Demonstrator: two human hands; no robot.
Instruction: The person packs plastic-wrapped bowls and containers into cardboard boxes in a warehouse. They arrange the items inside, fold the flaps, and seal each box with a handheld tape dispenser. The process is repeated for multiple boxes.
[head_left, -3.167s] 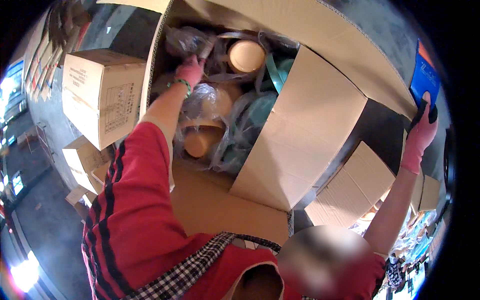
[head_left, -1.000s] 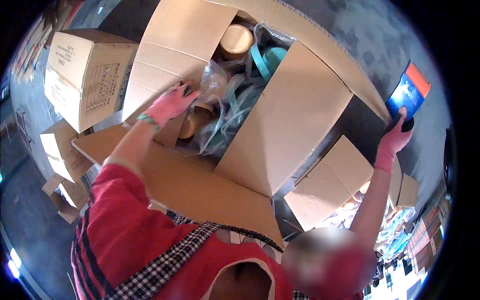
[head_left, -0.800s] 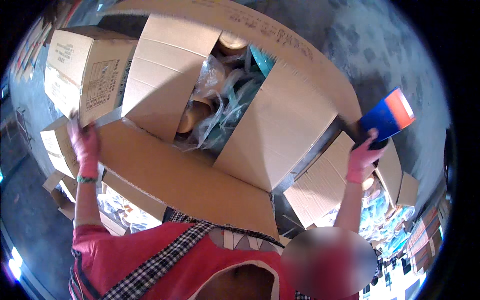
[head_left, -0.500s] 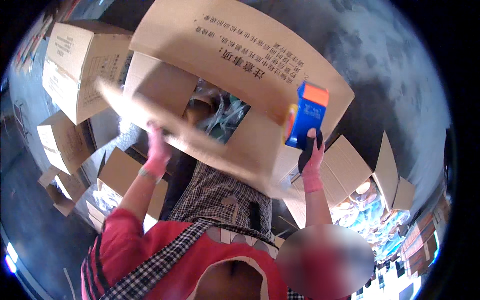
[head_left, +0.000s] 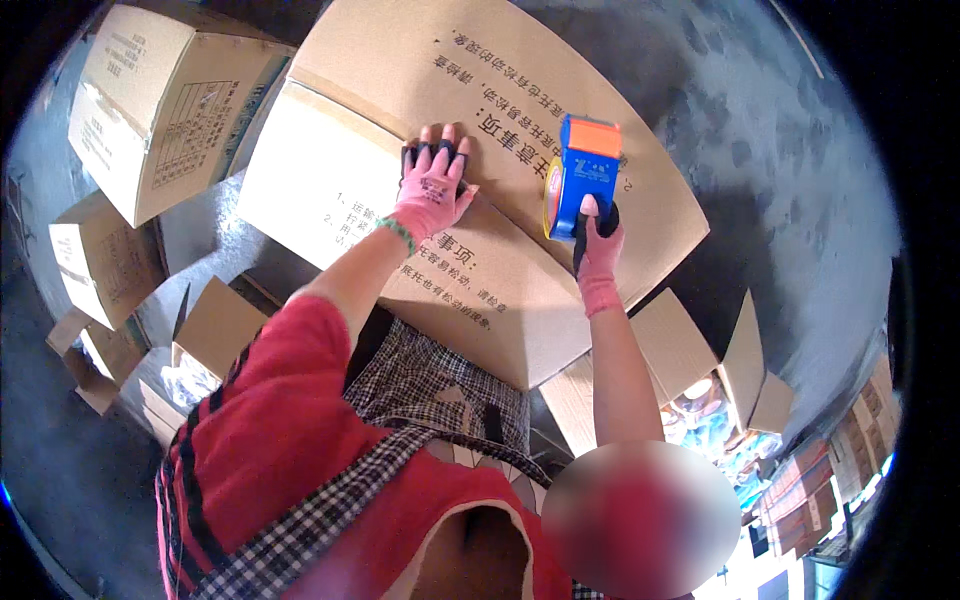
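Note:
A large brown cardboard carton (head_left: 350, 60) with dark printing lies before me, its two long top flaps folded down and meeting along a seam. My left hand (head_left: 432, 190), in a pink glove with the fingertips bare, lies flat across that seam with its fingers spread. Over the right part of the carton, my right hand (head_left: 600, 250) grips a blue tape dispenser (head_left: 592, 172) with an orange top and a roll of tape at its left side. What is inside the carton is hidden under the flaps.
Cartons stand at the left, a tall one (head_left: 140, 120) and a smaller one (head_left: 105, 260). An open carton (head_left: 225, 325) holds clear plastic wrap. At the right, another open carton (head_left: 675, 340) stands near several plastic-wrapped items (head_left: 705, 410). Grey floor (head_left: 800, 230) shows beyond.
The near flap has come down, covering the carton's opening. My left hand has moved up and right onto the flaps. My right hand, still holding the tape dispenser, has shifted up and slightly left.

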